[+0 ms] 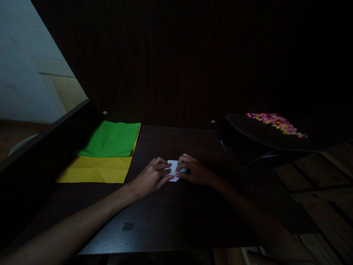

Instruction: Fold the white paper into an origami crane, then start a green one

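A small white folded paper (173, 167) with angled corners lies on the dark desk. From the left, my left hand (156, 173) presses its fingertips on the paper. My right hand (193, 170) has thumb and fingers closed on the paper's right side, covering that edge. Both hands partly hide the paper, so its full shape does not show.
A green paper sheet (114, 138) with creases overlaps a yellow sheet (95, 170) on the left of the desk (154, 217). Dark panels rise behind and at the left. Small pink and yellow pieces (275, 122) lie on a dark surface at the right.
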`<control>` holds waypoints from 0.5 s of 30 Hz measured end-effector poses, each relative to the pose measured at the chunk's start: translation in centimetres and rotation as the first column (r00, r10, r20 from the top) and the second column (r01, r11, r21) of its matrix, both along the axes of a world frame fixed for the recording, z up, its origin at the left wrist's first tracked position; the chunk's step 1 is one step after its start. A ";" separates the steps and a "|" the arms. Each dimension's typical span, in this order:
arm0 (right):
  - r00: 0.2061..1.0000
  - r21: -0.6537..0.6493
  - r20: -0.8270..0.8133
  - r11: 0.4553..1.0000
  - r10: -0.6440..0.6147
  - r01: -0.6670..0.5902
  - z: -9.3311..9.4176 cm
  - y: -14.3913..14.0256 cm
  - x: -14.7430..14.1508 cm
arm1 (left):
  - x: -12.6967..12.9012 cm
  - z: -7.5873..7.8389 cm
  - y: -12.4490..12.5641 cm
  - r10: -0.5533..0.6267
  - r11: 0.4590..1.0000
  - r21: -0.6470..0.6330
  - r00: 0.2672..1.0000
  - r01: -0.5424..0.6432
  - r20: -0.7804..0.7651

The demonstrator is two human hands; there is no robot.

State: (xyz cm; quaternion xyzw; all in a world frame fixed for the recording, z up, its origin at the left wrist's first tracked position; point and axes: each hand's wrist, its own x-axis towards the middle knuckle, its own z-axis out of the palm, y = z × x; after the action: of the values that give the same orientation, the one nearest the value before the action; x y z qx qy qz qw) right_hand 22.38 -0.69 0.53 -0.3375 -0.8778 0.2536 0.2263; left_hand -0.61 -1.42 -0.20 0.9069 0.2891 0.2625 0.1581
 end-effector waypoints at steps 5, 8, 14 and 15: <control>0.998 -0.032 0.030 0.998 -0.049 0.050 0.1 0.0 -0.5 | 0.3 -0.1 -0.2 0.018 0.997 -0.077 0.996 -0.011 0.086; 0.994 -0.052 0.097 0.997 -0.057 0.062 0.3 0.1 -0.8 | 0.6 0.0 -0.3 0.051 0.995 -0.091 0.992 -0.041 0.113; 0.983 -0.074 0.180 0.996 -0.038 0.052 0.9 0.4 -1.3 | 1.1 0.1 -0.5 0.157 0.978 -0.162 0.978 -0.135 0.134; 0.982 -0.075 0.185 0.996 -0.039 0.054 0.9 0.5 -1.4 | 1.2 0.0 -0.6 0.159 0.977 -0.166 0.978 -0.136 0.137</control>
State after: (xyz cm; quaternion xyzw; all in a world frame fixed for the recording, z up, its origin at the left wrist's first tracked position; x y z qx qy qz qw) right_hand 21.03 -0.20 1.39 -0.3888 -0.8759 0.2510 0.1366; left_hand 0.56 -1.98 -0.17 0.8456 0.3628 0.3173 0.2296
